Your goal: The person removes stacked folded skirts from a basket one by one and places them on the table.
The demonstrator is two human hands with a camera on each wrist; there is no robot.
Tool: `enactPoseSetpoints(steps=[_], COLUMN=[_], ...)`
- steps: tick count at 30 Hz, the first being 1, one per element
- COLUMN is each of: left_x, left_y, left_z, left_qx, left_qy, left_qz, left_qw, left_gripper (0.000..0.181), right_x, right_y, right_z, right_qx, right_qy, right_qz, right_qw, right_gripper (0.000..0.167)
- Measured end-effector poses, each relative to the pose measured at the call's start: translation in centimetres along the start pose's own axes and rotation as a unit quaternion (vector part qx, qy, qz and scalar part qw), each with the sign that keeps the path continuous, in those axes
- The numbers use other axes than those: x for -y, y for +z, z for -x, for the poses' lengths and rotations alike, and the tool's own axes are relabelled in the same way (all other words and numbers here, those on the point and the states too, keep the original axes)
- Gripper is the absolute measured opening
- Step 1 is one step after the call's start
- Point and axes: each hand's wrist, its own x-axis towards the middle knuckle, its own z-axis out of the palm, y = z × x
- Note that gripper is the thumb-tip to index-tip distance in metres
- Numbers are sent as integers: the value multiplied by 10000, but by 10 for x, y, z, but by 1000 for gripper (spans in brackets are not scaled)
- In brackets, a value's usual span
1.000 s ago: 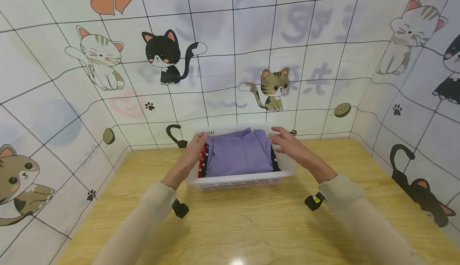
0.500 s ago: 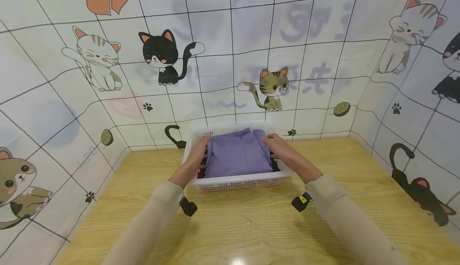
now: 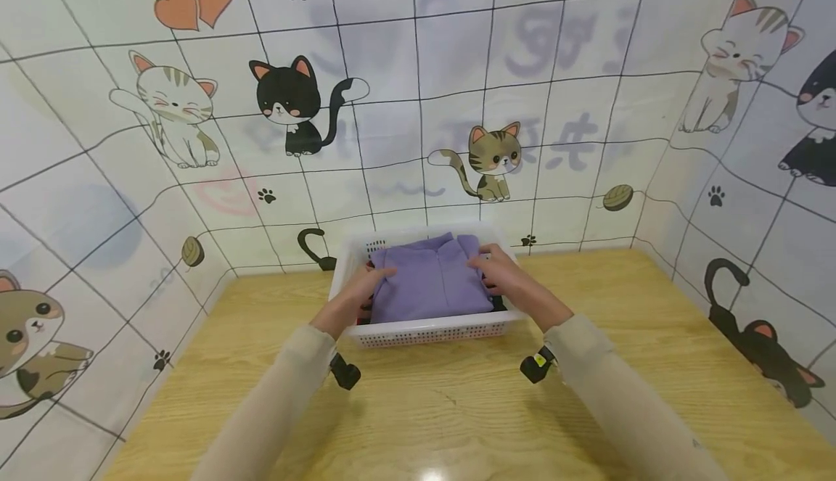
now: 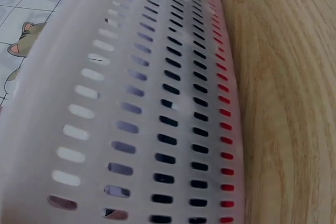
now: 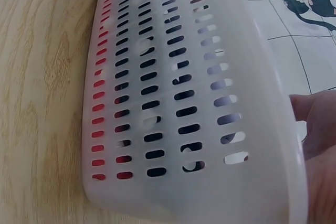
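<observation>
A folded purple garment (image 3: 434,285) lies on top in a white perforated plastic basket (image 3: 431,326). My left hand (image 3: 353,296) reaches in over the left side and grips the garment's left edge, thumb on top. At the opposite edge my right hand (image 3: 516,283) grips it likewise; the fingertips of both hands are partly hidden. Red and dark fabric (image 3: 364,314) shows beneath the purple one at the left. In the left wrist view the basket wall (image 4: 31,119) hides the left hand's work. Part of the right hand (image 5: 321,129) appears past the basket rim in the right wrist view.
The basket stands on a wood-grain table (image 3: 444,408), close to the back wall (image 3: 392,140). White sheeting printed with cats and grid lines encloses the table at the back and both sides. Black camera mounts (image 3: 537,366) hang beneath the wrists.
Both hands have moved inward from the basket's sides to the purple garment's edges. The left thumb now lies over the garment. The basket has stayed nearly in place.
</observation>
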Motion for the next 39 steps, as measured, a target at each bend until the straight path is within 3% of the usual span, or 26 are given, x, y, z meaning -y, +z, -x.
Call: enactPoseSetpoints(steps=[8, 13, 20, 28, 34, 39], left_x=[5, 4, 2, 2, 3, 3], left_y=[2, 3, 1, -1, 0, -1], left_z=[-5, -6, -10, -8, -8, -9], left_qx=[-346, -99, 298, 430, 560, 415], left_qy=[464, 422, 301, 625, 565, 720], left_qz=[-80, -151, 370, 516, 244, -33], left_qw=[9983, 9989, 9984, 9958, 9965, 9965], left_gripper=[68, 68, 78, 64, 64, 58], right_x=[-3, -7, -9, -11, -10, -12], right_y=[6, 10, 11, 9, 9, 9], right_z=[-9, -14, -18, -19, -19, -22], right_qx=[131, 272, 217, 401, 684, 721], right_qy=[-37, -88, -407, -882, -726, -698], right_qz=[43, 45, 240, 186, -99, -114], right_qw=[9999, 9996, 9986, 9951, 9950, 9949], right_gripper=[68, 60, 58, 61, 61, 69])
